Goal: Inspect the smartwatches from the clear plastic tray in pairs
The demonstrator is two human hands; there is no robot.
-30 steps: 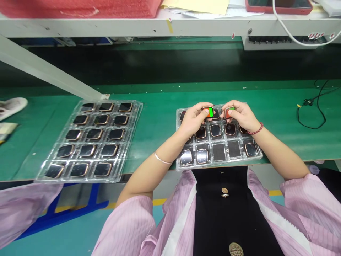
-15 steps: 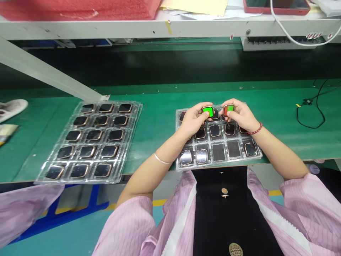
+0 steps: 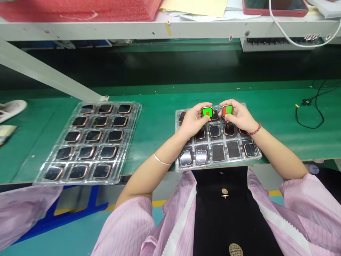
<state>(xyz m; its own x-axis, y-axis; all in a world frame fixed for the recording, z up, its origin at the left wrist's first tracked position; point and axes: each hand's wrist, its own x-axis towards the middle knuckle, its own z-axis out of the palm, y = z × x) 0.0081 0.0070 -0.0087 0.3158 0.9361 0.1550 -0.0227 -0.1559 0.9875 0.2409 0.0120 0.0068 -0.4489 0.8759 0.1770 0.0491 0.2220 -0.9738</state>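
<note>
My left hand (image 3: 196, 117) is closed on a smartwatch (image 3: 207, 112) without a strap, its screen lit green with a red patch. Another strapless smartwatch (image 3: 227, 110), its screen split between red and green, is held by the fingers of my right hand (image 3: 239, 115). Both hands are over a clear plastic tray (image 3: 197, 168) at the bench's front edge. Several dark-screened watches (image 3: 214, 131) sit in its pockets, and two front-row pockets (image 3: 218, 152) hold no watch. Parts of the tray are hidden beneath my hands.
At the left lies a second clear tray (image 3: 127, 149) filled with dark-screened watches. A black cable (image 3: 310, 126) lies on the green bench at the right. Overhead runs a white shelf (image 3: 197, 30) bearing papers and a red-cased phone (image 3: 275, 10); its slanted post (image 3: 53, 71) stands behind the left tray.
The left watch's red area now shows as a small block amid green, with the left thumb slightly lower. The right watch has shifted slightly left. Both remain held.
</note>
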